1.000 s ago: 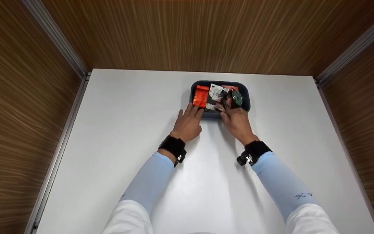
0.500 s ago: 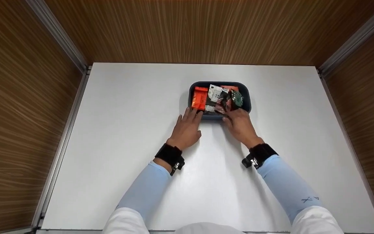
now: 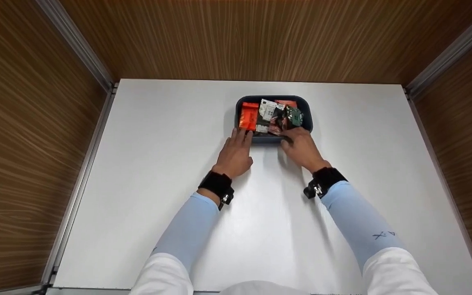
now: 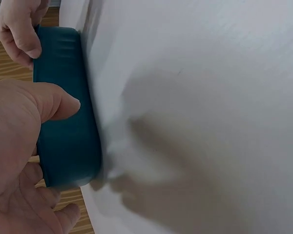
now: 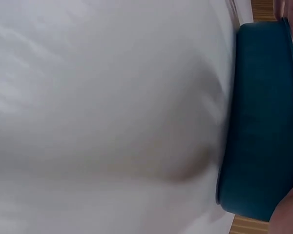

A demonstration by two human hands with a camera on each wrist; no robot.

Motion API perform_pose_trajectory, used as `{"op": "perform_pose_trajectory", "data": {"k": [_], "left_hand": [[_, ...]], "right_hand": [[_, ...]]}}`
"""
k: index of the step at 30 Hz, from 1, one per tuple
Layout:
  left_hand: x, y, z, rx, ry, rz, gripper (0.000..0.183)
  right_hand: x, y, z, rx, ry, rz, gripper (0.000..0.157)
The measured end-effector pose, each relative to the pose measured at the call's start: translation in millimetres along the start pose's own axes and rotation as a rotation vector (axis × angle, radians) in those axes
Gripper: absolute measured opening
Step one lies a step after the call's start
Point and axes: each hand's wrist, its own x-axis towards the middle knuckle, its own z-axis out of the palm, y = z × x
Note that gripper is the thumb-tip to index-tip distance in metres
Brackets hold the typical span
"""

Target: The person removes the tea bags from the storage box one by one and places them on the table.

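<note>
A dark teal plastic bin (image 3: 266, 140) with rounded corners stands toward the back of the white table. Inside lie an orange-red packet (image 3: 248, 116), a white-and-black packet (image 3: 266, 111), a pinkish-dark packet (image 3: 276, 122) and a green packet (image 3: 294, 116). My left hand (image 3: 234, 153) rests its straight fingers at the bin's front left corner. In the left wrist view, its thumb (image 4: 63, 105) overlaps the front wall. At the front right, my right hand (image 3: 301, 148) grips the bin's rim, thumb outside and fingers curled over into it, their tips hidden.
Wood-grain panels rise behind the white table (image 3: 170, 135) and along both sides, with metal rails (image 3: 88, 159) at their edges. Both wrists carry black straps with small cameras. White table surface shows left, right and in front of the bin.
The bin first came nearer to me, then moved back toward the rear panel, both hands staying at its front edge. The packets lie much as before. The head view shifted slightly.
</note>
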Motion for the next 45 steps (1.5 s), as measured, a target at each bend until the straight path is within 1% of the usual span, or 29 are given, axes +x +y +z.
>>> {"op": "perform_pose_trajectory", "data": {"k": [3,5,8,10,13,14,16,18,19,21,23,25,27,29,32,35,37,39,42,45], "left_hand": [[1.5,0.5,-0.2,0.004,-0.005,-0.018,0.080],[1.4,1.6,0.4,0.004,-0.018,-0.035,0.081],[0.5,3.4,1.9,-0.004,-0.035,-0.047,0.081],[-0.6,4.0,2.8,-0.003,-0.033,-0.046,0.080],[-2.0,6.1,4.3,0.005,-0.020,-0.054,0.080],[-2.2,7.4,4.9,0.005,-0.018,-0.058,0.081],[-2.0,11.2,6.4,0.001,-0.023,-0.064,0.081],[-0.8,15.6,7.7,-0.014,-0.033,-0.064,0.081],[0.0,17.2,8.2,-0.026,-0.036,-0.061,0.081],[1.6,19.1,8.3,-0.046,-0.044,-0.052,0.081],[2.8,19.0,7.4,-0.062,-0.051,-0.046,0.081],[3.2,17.9,5.3,-0.078,-0.051,-0.044,0.081],[2.6,16.6,2.5,-0.099,-0.047,-0.047,0.082],[2.0,16.6,-1.1,-0.129,-0.024,-0.056,0.081],[1.8,20.9,-7.9,-0.197,0.056,-0.069,0.074],[2.6,30.3,-14.0,-0.335,0.150,-0.075,0.063],[2.6,37.7,-17.2,-0.474,0.172,-0.083,0.058],[2.8,43.6,-18.4,-0.615,0.167,-0.097,0.057],[1.5,47.9,-17.7,-0.802,0.145,-0.128,0.063],[-1.0,45.0,-13.4,-0.918,0.167,-0.147,0.068]], "right_hand": [[2.7,1.7,-4.9,0.076,0.012,0.036,0.037],[6.5,2.4,-8.4,0.130,0.045,0.084,0.036],[14.4,2.6,-15.0,0.156,0.108,0.185,0.037],[22.9,0.4,-18.1,0.122,0.111,0.250,0.043],[38.0,-6.1,-19.4,0.026,0.038,0.312,0.057],[42.6,-7.9,-18.3,-0.005,0.013,0.320,0.059],[48.7,-10.5,-15.8,-0.061,-0.013,0.350,0.058],[50.0,-10.2,-13.2,-0.108,-0.008,0.378,0.054],[49.7,-9.7,-12.1,-0.125,0.005,0.390,0.049],[48.0,-8.5,-10.7,-0.141,0.046,0.414,0.041],[46.0,-6.3,-10.0,-0.133,0.116,0.420,0.036],[43.3,-3.4,-10.6,-0.117,0.203,0.413,0.030],[39.8,-1.8,-12.9,-0.082,0.306,0.397,0.027],[35.7,-2.6,-17.1,-0.048,0.400,0.376,0.026],[28.9,-10.9,-22.1,0.015,0.516,0.321,0.024],[19.4,-26.7,-18.8,0.085,0.598,0.242,0.017],[12.3,-40.2,-10.4,0.140,0.627,0.180,0.014],[5.0,-53.8,1.0,0.185,0.631,0.117,0.012],[-6.0,-72.5,20.1,0.229,0.585,0.052,0.013],[-16.3,-85.2,37.3,0.233,0.533,0.015,0.014]]}}
